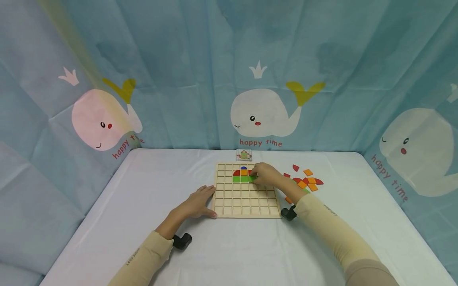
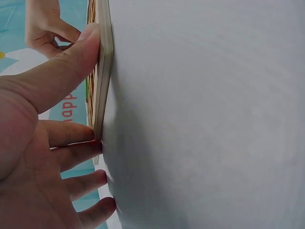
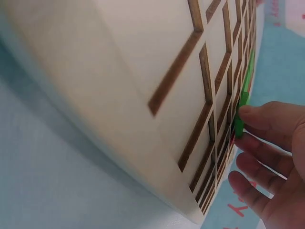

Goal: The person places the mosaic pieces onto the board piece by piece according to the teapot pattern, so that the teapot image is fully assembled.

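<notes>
A wooden grid board (image 1: 237, 200) lies on the table. In its upper part sit green tiles (image 1: 241, 179), red pieces (image 1: 236, 173), an orange square (image 1: 244, 172) and a blue piece (image 1: 243, 168). My left hand (image 1: 199, 201) rests at the board's left side; its thumb touches the board's edge (image 2: 105, 62) near the corner and its fingers are spread. At the row of green, my right hand (image 1: 266, 174) pinches a green tile (image 3: 240, 125) between thumb and index finger, against the board. Part of that tile is hidden by the fingers.
Loose red, orange and green pieces (image 1: 312, 180) lie scattered right of the board, partly behind my right forearm. A small picture card (image 1: 244, 155) lies beyond the board's far edge. White cloth (image 1: 171, 174) covers the table, and a whale-print curtain (image 1: 186, 115) hangs behind it.
</notes>
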### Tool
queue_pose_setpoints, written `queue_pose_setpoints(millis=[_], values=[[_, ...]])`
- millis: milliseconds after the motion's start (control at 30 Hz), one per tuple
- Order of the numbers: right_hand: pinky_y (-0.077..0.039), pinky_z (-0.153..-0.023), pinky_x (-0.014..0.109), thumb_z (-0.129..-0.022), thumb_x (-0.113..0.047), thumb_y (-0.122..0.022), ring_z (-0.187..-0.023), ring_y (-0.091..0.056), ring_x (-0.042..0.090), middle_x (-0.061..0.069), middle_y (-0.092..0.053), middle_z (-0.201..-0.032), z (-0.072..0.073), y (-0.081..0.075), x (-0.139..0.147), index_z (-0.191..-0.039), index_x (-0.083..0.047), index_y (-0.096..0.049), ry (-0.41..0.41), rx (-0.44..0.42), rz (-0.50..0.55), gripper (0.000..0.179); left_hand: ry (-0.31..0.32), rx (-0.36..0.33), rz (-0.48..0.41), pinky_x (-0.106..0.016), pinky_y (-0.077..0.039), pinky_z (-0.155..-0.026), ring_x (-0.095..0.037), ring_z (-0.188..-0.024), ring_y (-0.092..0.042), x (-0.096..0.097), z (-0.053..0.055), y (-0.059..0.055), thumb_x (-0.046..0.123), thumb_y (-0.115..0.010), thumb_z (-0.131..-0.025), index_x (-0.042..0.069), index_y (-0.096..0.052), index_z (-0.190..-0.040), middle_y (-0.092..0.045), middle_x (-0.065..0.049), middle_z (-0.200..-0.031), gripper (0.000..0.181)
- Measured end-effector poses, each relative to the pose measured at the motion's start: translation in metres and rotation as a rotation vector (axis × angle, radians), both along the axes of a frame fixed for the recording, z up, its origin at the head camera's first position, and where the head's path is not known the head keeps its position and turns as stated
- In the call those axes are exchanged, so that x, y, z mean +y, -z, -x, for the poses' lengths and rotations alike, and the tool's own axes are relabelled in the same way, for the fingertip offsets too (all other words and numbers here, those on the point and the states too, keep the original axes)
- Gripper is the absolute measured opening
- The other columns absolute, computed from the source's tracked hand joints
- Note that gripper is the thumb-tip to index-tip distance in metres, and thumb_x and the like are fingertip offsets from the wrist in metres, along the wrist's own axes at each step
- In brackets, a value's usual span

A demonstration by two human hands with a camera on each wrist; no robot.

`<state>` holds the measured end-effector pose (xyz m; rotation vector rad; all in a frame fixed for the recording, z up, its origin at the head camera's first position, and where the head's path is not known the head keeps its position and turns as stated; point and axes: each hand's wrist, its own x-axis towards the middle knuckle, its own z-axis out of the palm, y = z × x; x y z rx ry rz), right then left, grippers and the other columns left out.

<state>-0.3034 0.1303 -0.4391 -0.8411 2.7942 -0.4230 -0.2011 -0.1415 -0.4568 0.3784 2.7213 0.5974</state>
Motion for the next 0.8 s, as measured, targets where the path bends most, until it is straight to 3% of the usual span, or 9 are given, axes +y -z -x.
queue_pose_setpoints(millis=[400,800], values=[[-0.054,-0.089,0.038,-0.088,-0.013,-0.069,-0.095,-0.061,0.021,0.008,-0.066,-0.102,0.002,0.004,0.003,-0.107,-0.004,-0.075,0.002,0.023,-0.003,0.022,0.003,0.001,0.010,-0.057,-0.024,-0.118,-0.036,-0.149,-0.021,0.001,0.001,0.001,0.033,-0.084,-0.074,0.003,-0.033,-0.151,-0.032,-0.014,-0.159,0.097],[-0.054,-0.087,0.040,-0.091,-0.016,-0.067,-0.096,-0.062,0.025,0.009,-0.067,-0.102,0.001,-0.002,0.029,-0.107,-0.004,-0.074,0.075,0.016,0.057,0.021,0.003,0.006,0.012,-0.059,-0.024,-0.118,-0.037,-0.149,-0.021,0.001,0.002,0.002,0.034,-0.085,-0.073,0.004,-0.033,-0.151,-0.031,-0.014,-0.159,0.099]])
